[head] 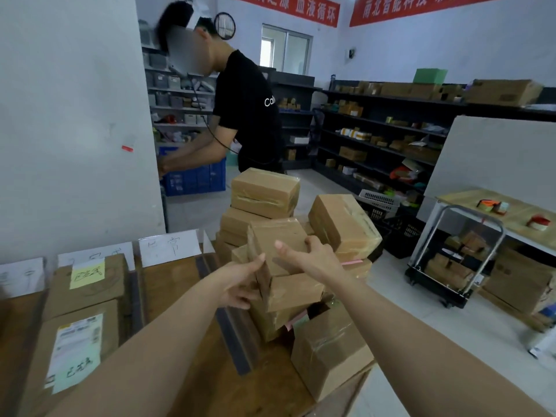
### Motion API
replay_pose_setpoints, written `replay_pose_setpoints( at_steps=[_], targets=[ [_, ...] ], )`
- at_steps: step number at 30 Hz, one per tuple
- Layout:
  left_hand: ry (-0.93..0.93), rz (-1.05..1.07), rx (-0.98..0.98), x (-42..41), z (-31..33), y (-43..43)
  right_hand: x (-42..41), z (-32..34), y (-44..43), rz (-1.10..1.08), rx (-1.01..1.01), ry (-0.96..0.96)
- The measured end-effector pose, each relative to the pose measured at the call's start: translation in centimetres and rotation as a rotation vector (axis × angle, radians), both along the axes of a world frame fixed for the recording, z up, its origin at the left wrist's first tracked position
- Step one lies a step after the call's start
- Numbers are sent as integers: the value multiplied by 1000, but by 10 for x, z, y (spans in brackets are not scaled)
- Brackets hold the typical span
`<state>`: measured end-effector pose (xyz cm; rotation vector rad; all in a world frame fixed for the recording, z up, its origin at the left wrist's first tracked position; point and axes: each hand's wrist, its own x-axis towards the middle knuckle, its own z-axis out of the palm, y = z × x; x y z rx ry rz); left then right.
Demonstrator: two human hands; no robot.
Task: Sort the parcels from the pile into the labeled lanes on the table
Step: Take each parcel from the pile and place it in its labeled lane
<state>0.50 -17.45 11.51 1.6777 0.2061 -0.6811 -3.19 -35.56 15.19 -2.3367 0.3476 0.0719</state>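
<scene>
Atop the parcel pile (270,224) at the table's (192,284) right end, a taped brown parcel (279,248) sits clasped between both hands: left hand (240,284) curled on its near-left edge, right hand (307,260) spread flat on top w/ fingers wrapping the far side. Left of pile: paper lane labels (170,246), sorted boxes (87,284).
</scene>
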Motion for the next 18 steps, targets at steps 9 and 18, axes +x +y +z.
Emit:
replay_pose_setpoints(
  at_steps=[9,18],
  targets=[
    [34,121,-135,-4,2,-5,-4,-2,2,132,-201,100],
    [-64,203,-147,-13,1,-11,-6,-2,8,45,-158,-57]
  ],
)
